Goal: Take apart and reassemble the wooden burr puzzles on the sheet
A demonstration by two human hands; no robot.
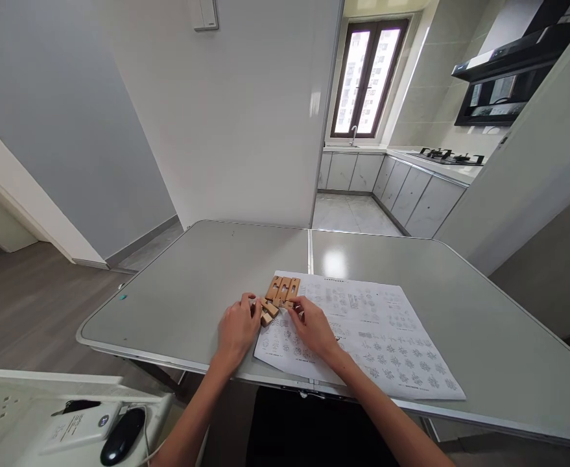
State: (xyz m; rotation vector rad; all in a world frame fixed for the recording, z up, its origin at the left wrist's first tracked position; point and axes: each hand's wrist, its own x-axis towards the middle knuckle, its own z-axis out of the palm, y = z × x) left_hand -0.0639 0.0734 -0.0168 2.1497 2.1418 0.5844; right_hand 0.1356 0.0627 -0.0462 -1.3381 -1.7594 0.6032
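Several small wooden blocks with dark markings lie on a printed paper sheet (386, 337). Three blocks (283, 287) stand side by side at the sheet's upper left corner. Just nearer to me, looser blocks (268, 311) sit at angles to one another beside my left hand (237, 329). Its fingers are curled, with thumb and index finger pressed against these blocks; part of the grip is hidden. My right hand (314, 326) pinches the end of another small wooden block (288, 305) between thumb and fingertips, low over the sheet.
The grey folding table (168, 292) has a centre seam and a metal rim. At lower left, a white tray (7, 447) holds a black mouse (123, 436) and a white box (81, 427). Beyond the table are a white wall panel (246, 117) and a kitchen with a stove (450, 156).
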